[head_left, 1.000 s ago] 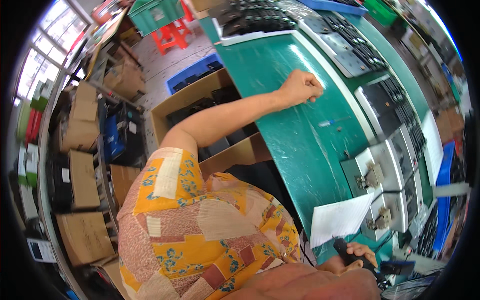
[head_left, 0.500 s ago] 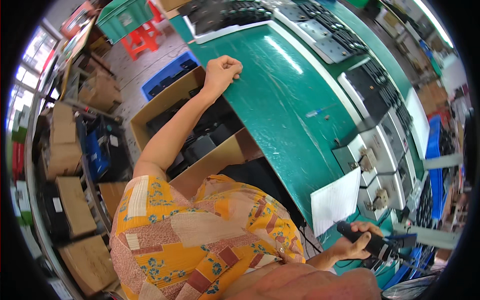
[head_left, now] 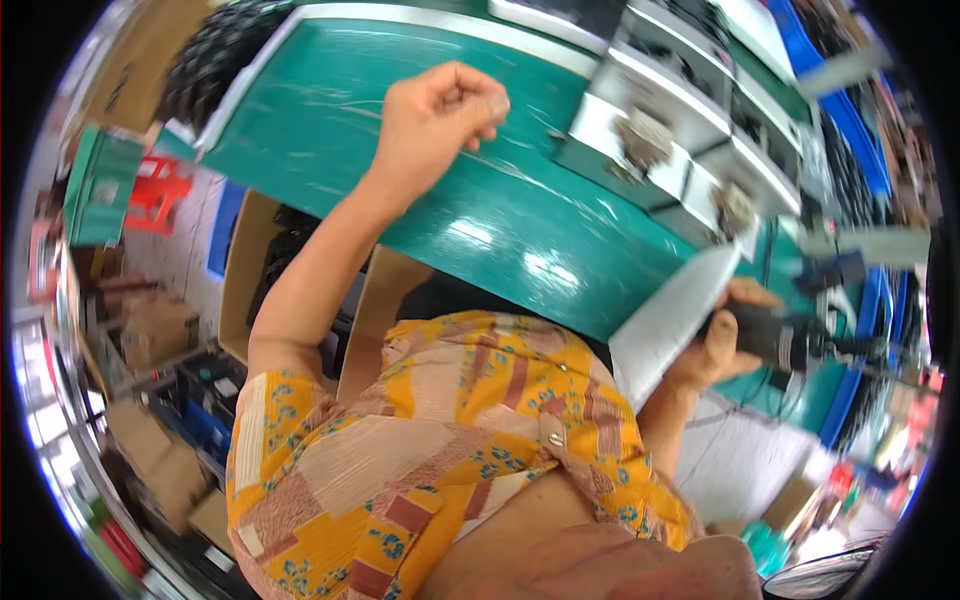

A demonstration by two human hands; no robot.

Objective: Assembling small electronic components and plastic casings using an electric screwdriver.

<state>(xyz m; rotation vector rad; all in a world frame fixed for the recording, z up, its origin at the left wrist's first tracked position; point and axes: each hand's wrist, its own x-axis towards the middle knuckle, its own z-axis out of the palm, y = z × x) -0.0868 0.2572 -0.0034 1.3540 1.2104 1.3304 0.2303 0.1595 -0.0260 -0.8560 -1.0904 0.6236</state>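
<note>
My left hand [head_left: 435, 120] hovers over the green tabletop [head_left: 330, 120], fingers curled into a loose pinch. Whatever it may hold is hidden or too small to make out. On the right, my right hand [head_left: 725, 340] wraps around a black cylindrical tool that looks like an electric screwdriver [head_left: 775, 338], with a cord at its far end. A white panel [head_left: 665, 325] at the table's near edge partly covers that hand and wrist. Ahead of the tool stand white box-shaped units [head_left: 590, 135] with metal fixtures [head_left: 643, 138] on their fronts.
Below my left forearm, an open cardboard box [head_left: 240, 265] holds black parts. A blue bin [head_left: 226, 230], a red stool [head_left: 158, 193] and a green crate [head_left: 103, 185] are at the left. Dark parts [head_left: 225, 65] lie heaped behind the table's far left corner.
The view has swung to the right, shifting the table and boxes in the picture. My left hand stays pinched above the table. My right hand keeps hold of the tool, now closer behind the white panel.
</note>
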